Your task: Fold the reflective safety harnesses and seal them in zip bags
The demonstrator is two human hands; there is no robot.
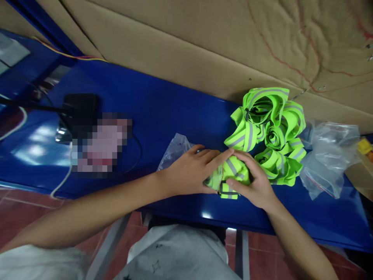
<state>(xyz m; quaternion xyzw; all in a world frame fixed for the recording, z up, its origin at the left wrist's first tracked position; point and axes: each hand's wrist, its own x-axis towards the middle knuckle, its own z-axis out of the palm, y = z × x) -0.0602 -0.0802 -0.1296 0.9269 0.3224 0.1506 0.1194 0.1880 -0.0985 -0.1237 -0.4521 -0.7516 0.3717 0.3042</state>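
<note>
A folded neon-green reflective strap (233,168) with grey stripes and a black buckle is held between my hands above the blue table. My right hand (256,182) grips it from the right, with the thumb by the buckle. From the left, my left hand (198,169) holds a clear plastic bag (176,147), which sticks out behind the wrist. Clear film seems to cover the strap's left end; how far it reaches inside is hidden by my left fingers. Beyond my right hand lies a pile of similar coiled straps (271,132).
Several clear zip bags (332,155) lie right of the pile, near a yellow object (365,147). A black stand (80,105) and a blurred-out pinkish item (103,146) are at the left, with cables. A cardboard-covered panel (175,46) borders the blue table (163,101) at the back.
</note>
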